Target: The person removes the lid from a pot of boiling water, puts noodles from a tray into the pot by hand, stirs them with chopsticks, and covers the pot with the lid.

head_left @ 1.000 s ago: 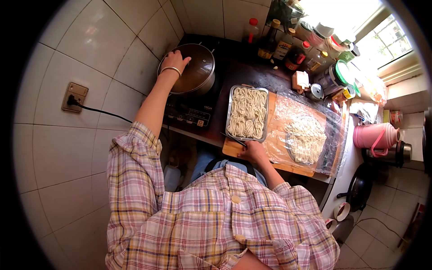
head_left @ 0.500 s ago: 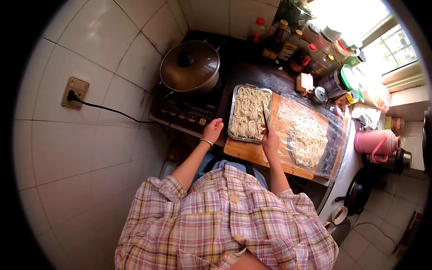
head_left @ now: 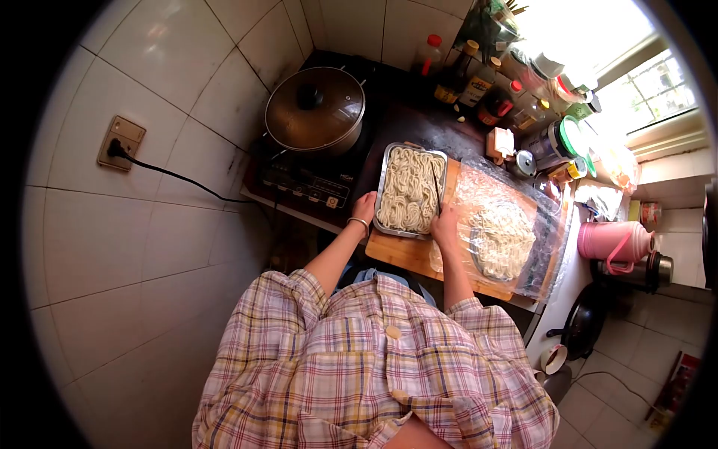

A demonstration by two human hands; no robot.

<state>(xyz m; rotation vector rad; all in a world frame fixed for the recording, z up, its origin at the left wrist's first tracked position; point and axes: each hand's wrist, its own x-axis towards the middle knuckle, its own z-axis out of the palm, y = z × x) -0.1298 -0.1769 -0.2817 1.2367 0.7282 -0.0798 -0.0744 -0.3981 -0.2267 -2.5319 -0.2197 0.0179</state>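
Note:
A rectangular metal tray [head_left: 381, 196] holds coiled raw noodles [head_left: 409, 191] and lies on the left part of a wooden cutting board [head_left: 396, 251]. My left hand [head_left: 364, 206], with a bangle at the wrist, is closed on the tray's left edge. On the opposite side, my right hand [head_left: 445, 223] is closed round dark chopsticks [head_left: 436, 183] that point away from me over the noodles, and it rests against the tray's right rim. More noodles [head_left: 501, 243] lie to the right on the board, under or on clear plastic wrap [head_left: 479, 191].
A lidded pot [head_left: 314, 112] sits on an induction cooker [head_left: 310, 183] at the left. Sauce bottles [head_left: 477, 84] and jars line the back right. A pink thermos [head_left: 615, 241] and a black pan [head_left: 587, 320] are at the right. A cord [head_left: 179, 178] runs from the wall socket.
My left hand has moved right and forward from the cooker's edge to the tray's side. My right hand has come down against the tray's right rim, still with the chopsticks.

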